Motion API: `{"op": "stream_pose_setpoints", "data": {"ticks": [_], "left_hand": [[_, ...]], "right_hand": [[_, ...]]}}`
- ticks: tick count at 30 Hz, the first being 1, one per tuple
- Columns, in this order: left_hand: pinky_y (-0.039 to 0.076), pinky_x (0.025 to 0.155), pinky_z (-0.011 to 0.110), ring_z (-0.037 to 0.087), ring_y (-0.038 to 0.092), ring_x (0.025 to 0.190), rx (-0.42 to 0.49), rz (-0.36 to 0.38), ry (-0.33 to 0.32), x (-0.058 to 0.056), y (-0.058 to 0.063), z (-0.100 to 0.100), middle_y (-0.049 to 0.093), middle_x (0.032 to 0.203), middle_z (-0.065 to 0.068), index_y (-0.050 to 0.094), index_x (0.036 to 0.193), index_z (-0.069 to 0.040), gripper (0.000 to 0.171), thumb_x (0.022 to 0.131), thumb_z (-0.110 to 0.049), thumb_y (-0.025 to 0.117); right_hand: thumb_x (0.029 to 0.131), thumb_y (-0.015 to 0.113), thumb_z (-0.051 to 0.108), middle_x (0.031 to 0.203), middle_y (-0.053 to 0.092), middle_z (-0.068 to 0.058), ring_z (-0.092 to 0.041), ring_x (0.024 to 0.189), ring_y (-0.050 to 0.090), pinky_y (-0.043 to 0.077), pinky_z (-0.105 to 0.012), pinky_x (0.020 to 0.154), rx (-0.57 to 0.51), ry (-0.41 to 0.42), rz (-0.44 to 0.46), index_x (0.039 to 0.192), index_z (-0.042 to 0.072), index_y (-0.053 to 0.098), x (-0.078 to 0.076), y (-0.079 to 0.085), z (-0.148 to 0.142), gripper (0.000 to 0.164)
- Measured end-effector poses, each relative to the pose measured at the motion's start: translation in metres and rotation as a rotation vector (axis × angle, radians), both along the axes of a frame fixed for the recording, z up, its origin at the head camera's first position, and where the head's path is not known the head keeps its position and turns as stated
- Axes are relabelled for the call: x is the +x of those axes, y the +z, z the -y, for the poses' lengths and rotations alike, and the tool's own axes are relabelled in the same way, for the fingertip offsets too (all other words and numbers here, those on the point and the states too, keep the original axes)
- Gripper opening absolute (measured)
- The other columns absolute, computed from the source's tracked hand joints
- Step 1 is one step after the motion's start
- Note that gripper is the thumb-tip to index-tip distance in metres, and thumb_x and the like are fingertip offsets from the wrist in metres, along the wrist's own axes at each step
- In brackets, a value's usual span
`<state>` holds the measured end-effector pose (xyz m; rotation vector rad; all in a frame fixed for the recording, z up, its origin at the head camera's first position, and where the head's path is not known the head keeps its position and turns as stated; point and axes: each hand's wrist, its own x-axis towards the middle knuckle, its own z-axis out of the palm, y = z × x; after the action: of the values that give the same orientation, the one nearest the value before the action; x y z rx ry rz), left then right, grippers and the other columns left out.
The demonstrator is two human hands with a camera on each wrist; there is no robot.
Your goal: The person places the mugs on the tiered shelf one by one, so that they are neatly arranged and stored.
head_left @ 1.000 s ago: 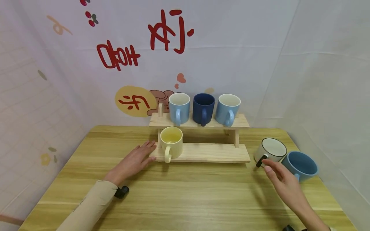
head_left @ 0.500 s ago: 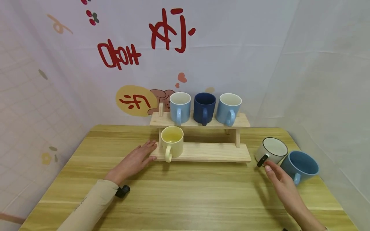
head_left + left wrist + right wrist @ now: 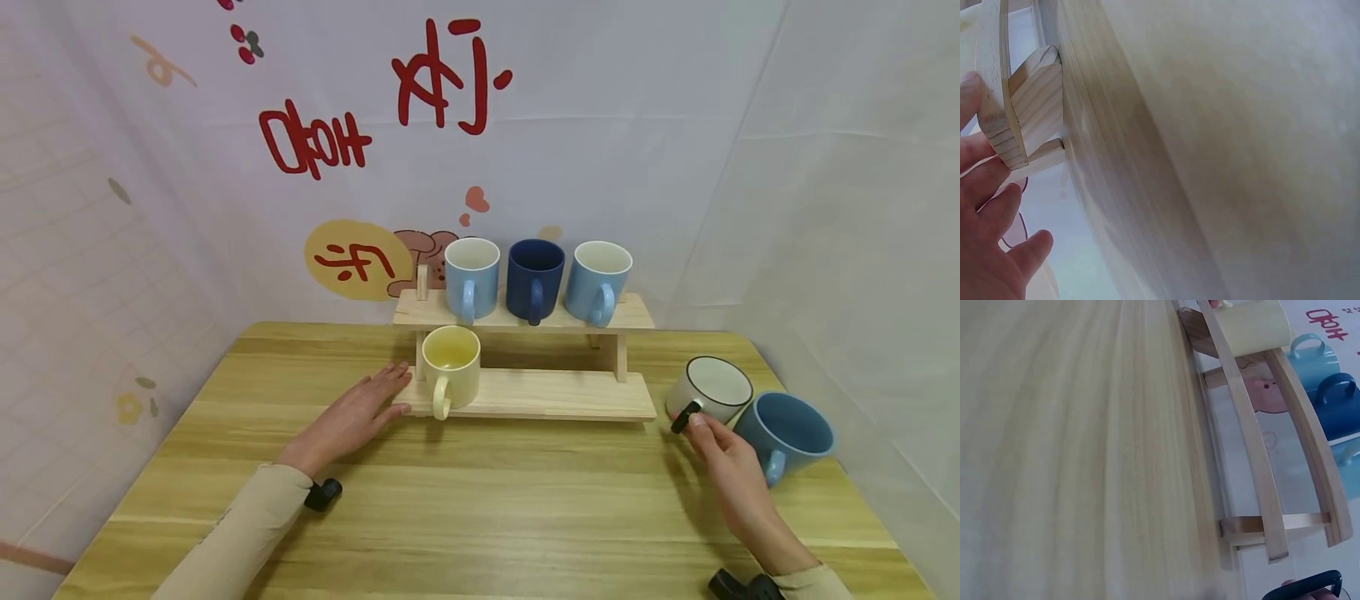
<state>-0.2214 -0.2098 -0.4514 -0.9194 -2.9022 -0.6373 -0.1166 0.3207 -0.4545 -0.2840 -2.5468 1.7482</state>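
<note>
My right hand (image 3: 733, 475) pinches the black handle (image 3: 683, 417) of a white mug (image 3: 718, 382) with a dark rim, which stands on the table at the right. In the right wrist view the handle (image 3: 1307, 585) shows at the bottom edge, with fingertips behind it. My left hand (image 3: 351, 421) rests with extended fingers against the left end of a two-tier wooden rack (image 3: 558, 393). In the left wrist view its fingers (image 3: 985, 181) touch the board's end. A yellow mug (image 3: 452, 371) stands on the lower board, close to that hand.
On the upper board are a light blue mug (image 3: 472, 279), a dark blue mug (image 3: 535, 279) and another light blue mug (image 3: 598, 282). A larger blue mug (image 3: 787, 433) stands right beside the white one. Behind the wooden table (image 3: 525, 508) hangs a printed white cloth (image 3: 637, 167).
My right fingers have closed onto the white mug's handle, where they were looser before. The left hand stays on the rack. The head view has shifted slightly.
</note>
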Motion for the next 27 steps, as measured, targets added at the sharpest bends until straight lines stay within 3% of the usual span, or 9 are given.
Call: {"op": "stream_pose_setpoints", "data": {"ticks": [4, 7, 14, 19, 27], "left_hand": [[0.03, 0.117, 0.066, 0.04, 0.032, 0.151, -0.001, 0.007, 0.001, 0.0, 0.001, 0.0, 0.035, 0.164, 0.018, 0.044, 0.155, 0.001, 0.061, 0.107, -0.035, 0.058], [0.03, 0.117, 0.066, 0.04, 0.033, 0.15, 0.004, 0.006, -0.001, 0.0, 0.002, 0.0, 0.036, 0.164, 0.018, 0.045, 0.155, 0.001, 0.061, 0.107, -0.035, 0.058], [0.03, 0.118, 0.064, 0.039, 0.033, 0.151, 0.012, 0.009, -0.004, 0.002, 0.002, 0.0, 0.036, 0.164, 0.017, 0.046, 0.154, 0.001, 0.061, 0.107, -0.035, 0.058], [0.03, 0.119, 0.063, 0.038, 0.033, 0.151, 0.005, 0.005, 0.003, 0.001, 0.001, 0.001, 0.036, 0.164, 0.016, 0.046, 0.154, 0.001, 0.06, 0.107, -0.036, 0.058], [0.03, 0.119, 0.062, 0.04, 0.033, 0.15, 0.027, 0.004, -0.02, 0.001, 0.001, 0.002, 0.036, 0.163, 0.019, 0.045, 0.154, 0.003, 0.06, 0.107, -0.032, 0.059]], "right_hand": [[0.111, 0.042, 0.047, 0.137, 0.066, 0.002, 0.019, 0.116, 0.05, 0.042, -0.004, 0.093, -0.009, 0.013, -0.073, 0.148, -0.012, 0.047, -0.007, -0.003, 0.001, 0.07], [0.111, 0.042, 0.047, 0.124, 0.072, 0.011, 0.02, 0.116, 0.049, 0.042, -0.003, 0.092, 0.016, 0.003, -0.097, 0.143, -0.011, 0.053, -0.013, -0.005, 0.003, 0.067], [0.11, 0.046, 0.045, 0.106, 0.076, 0.015, 0.019, 0.107, 0.053, 0.039, -0.003, 0.089, 0.061, -0.104, -0.099, 0.128, -0.009, 0.065, -0.019, -0.006, 0.009, 0.06], [0.11, 0.047, 0.043, 0.098, 0.076, 0.017, 0.018, 0.104, 0.053, 0.038, -0.003, 0.087, 0.068, -0.156, -0.105, 0.124, -0.008, 0.066, -0.018, -0.006, 0.011, 0.057], [0.107, 0.055, 0.039, 0.097, 0.076, 0.013, 0.007, 0.105, 0.062, 0.042, -0.008, 0.089, -0.227, -0.179, -0.143, 0.125, -0.004, 0.066, -0.014, 0.006, 0.011, 0.048]]}}
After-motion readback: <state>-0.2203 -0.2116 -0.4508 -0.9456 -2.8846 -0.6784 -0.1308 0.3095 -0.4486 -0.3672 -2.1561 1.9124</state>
